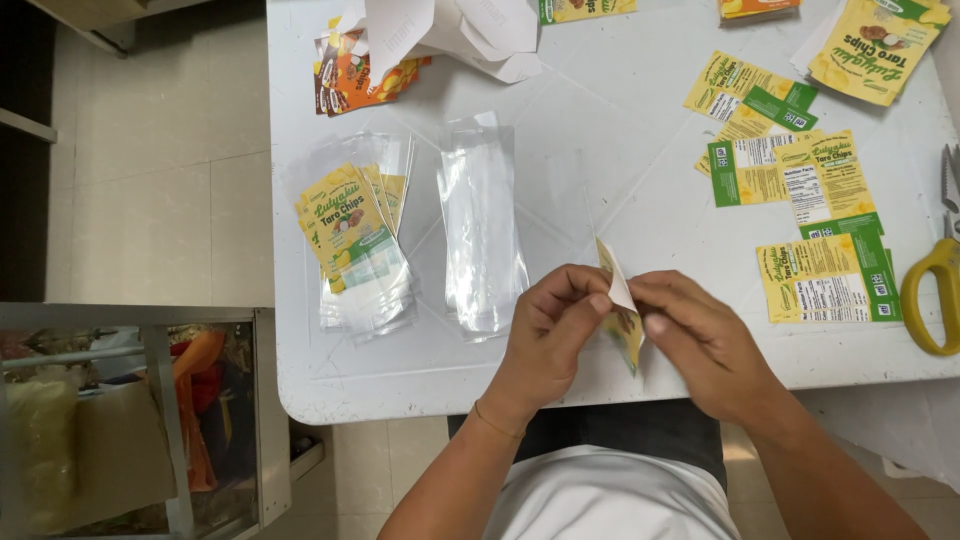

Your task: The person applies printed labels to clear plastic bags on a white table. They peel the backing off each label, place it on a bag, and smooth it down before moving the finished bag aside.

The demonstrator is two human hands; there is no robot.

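My left hand (548,330) and my right hand (695,335) meet over the near edge of a white table (620,160). Between their fingertips both pinch a small yellow and green printed label (620,300), held edge-on and partly folded, its white back showing at the top. To the left lies a stack of clear plastic bags (480,225). Further left is a pile of clear bags with yellow labels inside (355,235).
Several flat yellow and green labels (800,220) lie at the right. Yellow-handled scissors (940,280) rest at the right edge. Orange packets (355,70) and white paper (460,30) sit at the back. A metal rack (150,420) stands on the floor, left.
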